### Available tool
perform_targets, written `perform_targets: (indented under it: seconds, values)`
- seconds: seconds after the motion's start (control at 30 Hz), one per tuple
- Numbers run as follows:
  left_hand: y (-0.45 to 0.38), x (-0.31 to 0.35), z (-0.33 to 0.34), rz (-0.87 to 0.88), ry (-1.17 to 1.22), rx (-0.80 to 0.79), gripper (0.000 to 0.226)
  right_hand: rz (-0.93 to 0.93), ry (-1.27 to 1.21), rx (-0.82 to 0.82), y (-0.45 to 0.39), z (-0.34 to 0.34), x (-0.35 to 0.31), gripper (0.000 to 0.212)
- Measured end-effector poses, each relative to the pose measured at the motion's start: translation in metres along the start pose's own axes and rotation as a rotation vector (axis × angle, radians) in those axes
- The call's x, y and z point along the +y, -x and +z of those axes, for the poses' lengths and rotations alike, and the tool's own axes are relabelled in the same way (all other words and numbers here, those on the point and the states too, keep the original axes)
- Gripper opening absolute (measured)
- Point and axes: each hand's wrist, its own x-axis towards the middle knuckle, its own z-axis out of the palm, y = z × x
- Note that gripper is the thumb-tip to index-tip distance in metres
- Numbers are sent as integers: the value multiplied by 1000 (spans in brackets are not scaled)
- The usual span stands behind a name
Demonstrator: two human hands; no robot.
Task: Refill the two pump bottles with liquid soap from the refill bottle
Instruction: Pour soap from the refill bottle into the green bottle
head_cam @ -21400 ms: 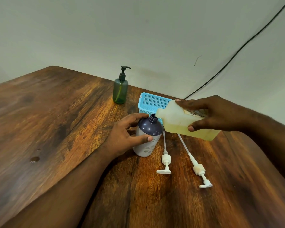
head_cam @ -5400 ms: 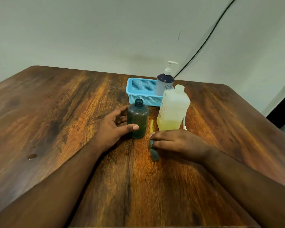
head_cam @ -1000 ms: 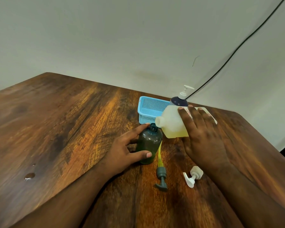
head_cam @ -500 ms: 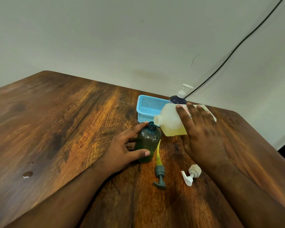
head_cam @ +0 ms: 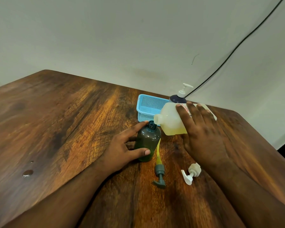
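Observation:
A dark green pump bottle [head_cam: 147,142] stands upright on the wooden table with its neck uncapped; my left hand [head_cam: 122,150] wraps around its side. My right hand [head_cam: 202,137] holds the translucent refill bottle [head_cam: 169,122] tilted on its side, its open mouth right beside the green bottle's neck. Yellow soap sits in the refill bottle's lower part. The green bottle's grey pump head [head_cam: 160,175] with its yellow tube lies on the table in front. A white pump head [head_cam: 192,174] lies to its right. The dark blue pump bottle [head_cam: 178,97] with a white pump stands in the blue basket [head_cam: 148,107].
A black cable [head_cam: 237,46] runs down the pale wall to the table's back edge. A small wet spot [head_cam: 28,173] marks the table at the left. The table's right edge drops off near my right forearm.
The refill bottle's mouth has come slightly lower and closer to the green bottle's neck over the last second. Earlier, the blue bottle was filled, capped and set in the basket.

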Motion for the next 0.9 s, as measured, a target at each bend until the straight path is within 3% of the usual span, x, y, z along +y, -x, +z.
perform_targets:
  seconds: [0.9]
  values:
    - [0,2,1,-8,50,-5,83,-10,50,-4,-1,-3,0,101]
